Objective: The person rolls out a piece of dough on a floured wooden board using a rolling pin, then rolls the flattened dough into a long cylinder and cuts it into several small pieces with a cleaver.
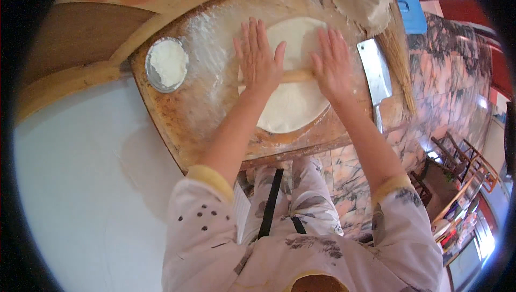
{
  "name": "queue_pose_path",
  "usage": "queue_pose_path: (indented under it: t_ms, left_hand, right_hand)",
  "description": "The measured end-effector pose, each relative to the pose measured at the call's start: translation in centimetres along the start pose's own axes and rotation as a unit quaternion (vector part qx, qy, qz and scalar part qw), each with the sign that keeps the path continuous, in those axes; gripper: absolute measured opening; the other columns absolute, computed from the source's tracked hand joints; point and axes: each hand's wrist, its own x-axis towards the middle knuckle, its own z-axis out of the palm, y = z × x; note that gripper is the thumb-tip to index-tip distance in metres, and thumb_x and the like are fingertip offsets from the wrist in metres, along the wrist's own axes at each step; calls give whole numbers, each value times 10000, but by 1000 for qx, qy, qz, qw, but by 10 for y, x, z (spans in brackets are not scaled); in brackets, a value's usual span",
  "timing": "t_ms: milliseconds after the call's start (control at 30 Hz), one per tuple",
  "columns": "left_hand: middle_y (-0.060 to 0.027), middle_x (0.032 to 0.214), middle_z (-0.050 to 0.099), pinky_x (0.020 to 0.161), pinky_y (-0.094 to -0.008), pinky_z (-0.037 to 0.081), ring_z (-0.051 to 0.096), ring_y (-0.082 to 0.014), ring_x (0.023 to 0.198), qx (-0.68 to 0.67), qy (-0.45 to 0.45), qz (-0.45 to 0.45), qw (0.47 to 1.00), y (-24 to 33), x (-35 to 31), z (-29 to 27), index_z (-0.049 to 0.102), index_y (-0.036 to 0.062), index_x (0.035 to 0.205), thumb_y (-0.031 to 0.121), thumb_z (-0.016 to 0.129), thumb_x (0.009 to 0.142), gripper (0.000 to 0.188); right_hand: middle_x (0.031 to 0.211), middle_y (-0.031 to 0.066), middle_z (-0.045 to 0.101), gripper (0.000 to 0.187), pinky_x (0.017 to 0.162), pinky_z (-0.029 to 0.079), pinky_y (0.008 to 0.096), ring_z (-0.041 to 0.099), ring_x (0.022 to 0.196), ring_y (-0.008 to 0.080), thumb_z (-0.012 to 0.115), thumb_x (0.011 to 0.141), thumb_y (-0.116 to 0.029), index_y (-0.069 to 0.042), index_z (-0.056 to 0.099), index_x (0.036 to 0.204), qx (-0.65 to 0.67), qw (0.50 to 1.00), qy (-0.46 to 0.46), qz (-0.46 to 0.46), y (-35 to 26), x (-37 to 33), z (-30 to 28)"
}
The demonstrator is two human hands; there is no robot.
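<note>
A flat, pale sheet of dough, roughly round, lies on the floured wooden board. Across its middle rests a light wooden rolling pin. My left hand is laid flat over the pin's left part, fingers stretched forward and thumb apart. Over the right part, my right hand presses with its palm, fingers also straight. The pin's ends are mostly hidden under the hands. White flour dusts the board left of the dough.
A bowl of flour stands at the board's left. To the right lie a cleaver, a straw brush and a crumpled beige cloth. A blue plastic item sits past the far right corner. Chairs stand farther right.
</note>
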Motion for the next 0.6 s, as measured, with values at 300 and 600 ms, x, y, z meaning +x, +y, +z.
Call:
queue_pose_path:
  t_ms: [300,600]
  left_hand:
    - [-187,1621,249,1194,-584,156,218,-364,1505,28,-131,105,985,4,-153,-22,258,20,1549,381,618,906,820]
    - [-126,1628,268,1212,-578,76,211,-307,1517,15,-8,111,994,9,-1,13,255,65,1563,411,570,948,772]
  right_hand:
    - [1612,183,272,731,1200,200,502,252,1496,340,543,948,-320,-14,272,1554,31,996,-83,-24,-29,-157,-10]
    - [1609,177,282,723,1196,223,481,282,1481,344,554,941,-331,-32,299,1548,22,999,47,-7,6,-53,-3]
